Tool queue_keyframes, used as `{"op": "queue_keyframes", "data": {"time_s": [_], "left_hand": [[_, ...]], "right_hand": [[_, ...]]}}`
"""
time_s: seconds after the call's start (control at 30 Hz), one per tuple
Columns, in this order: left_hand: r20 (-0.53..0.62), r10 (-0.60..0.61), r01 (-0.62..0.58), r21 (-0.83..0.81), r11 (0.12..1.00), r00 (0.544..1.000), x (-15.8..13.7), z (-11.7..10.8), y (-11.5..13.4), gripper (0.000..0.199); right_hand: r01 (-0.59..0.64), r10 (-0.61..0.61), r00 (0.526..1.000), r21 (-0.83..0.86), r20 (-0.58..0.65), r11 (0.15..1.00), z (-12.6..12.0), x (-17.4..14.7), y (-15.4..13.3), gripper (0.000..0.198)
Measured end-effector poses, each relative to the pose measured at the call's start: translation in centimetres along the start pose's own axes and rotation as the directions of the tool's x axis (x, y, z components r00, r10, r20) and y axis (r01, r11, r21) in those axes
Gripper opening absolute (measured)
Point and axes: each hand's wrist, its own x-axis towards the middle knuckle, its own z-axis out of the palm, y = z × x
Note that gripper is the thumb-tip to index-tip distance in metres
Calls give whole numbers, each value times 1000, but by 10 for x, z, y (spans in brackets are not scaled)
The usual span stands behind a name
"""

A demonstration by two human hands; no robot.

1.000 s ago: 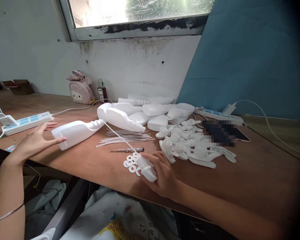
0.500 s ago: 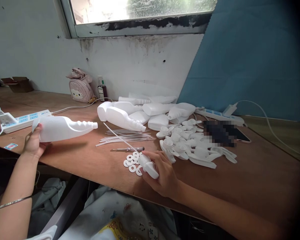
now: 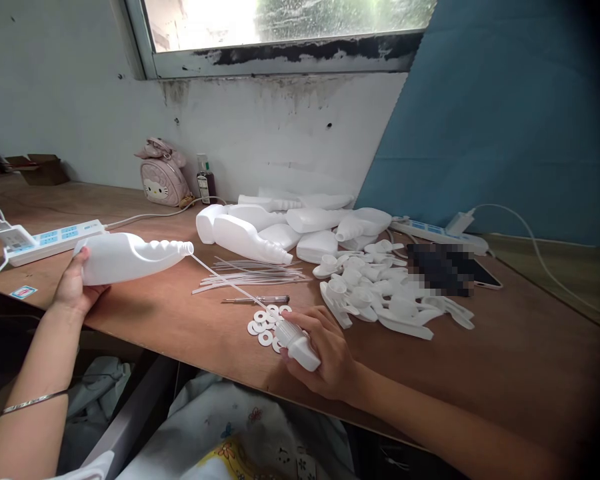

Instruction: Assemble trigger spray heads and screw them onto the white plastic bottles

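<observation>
Gripped at its base by my left hand, a white plastic spray bottle lies sideways in the air, its open neck pointing right. My right hand is closed round a white spray nozzle with a ribbed collar. From the nozzle a long thin dip tube slants up to the left, and its far tip is at the bottle's mouth. I cannot tell whether the tip is inside. White ring washers lie on the table just beyond the nozzle. Behind them is a screwdriver.
Loose white tubes lie mid-table, with a pile of white bottles behind. White nozzle parts are heaped to the right, near a phone. Power strips stand at both sides. A pink bag sits by the wall.
The dip tube's tip has come to the bottle's mouth from a short distance right of it. The bottle has turned slightly, neck opening more towards me. Both hands keep their hold.
</observation>
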Motion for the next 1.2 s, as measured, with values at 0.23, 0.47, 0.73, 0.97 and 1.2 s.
{"op": "queue_keyframes", "data": {"time_s": [0.23, 0.47, 0.73, 0.97, 1.2], "left_hand": [[22, 3, -3, -13, 1000, 1000, -1, -4, 2, 21], [23, -39, 39, -2, 999, 999, -5, -3, 4, 19], [47, -48, 45, 62, 997, 998, -10, 4, 3, 26], [184, -42, 34, 46, 998, 982, -25, 29, 2, 34], [342, -121, 114, 40, 993, 932, -68, 77, -21, 42]], "right_hand": [[-16, 16, 999, -12, -44, 1000, 1, -2, 0, 48], [-8, 7, 1000, -11, -30, 1000, 0, -1, 0, 47], [57, -57, 998, 16, 2, 998, 0, 1, 1, 46], [39, -39, 999, 6, 20, 999, 0, -2, 4, 51], [11, -13, 998, -29, -62, 1000, -1, 1, 2, 49]]}}
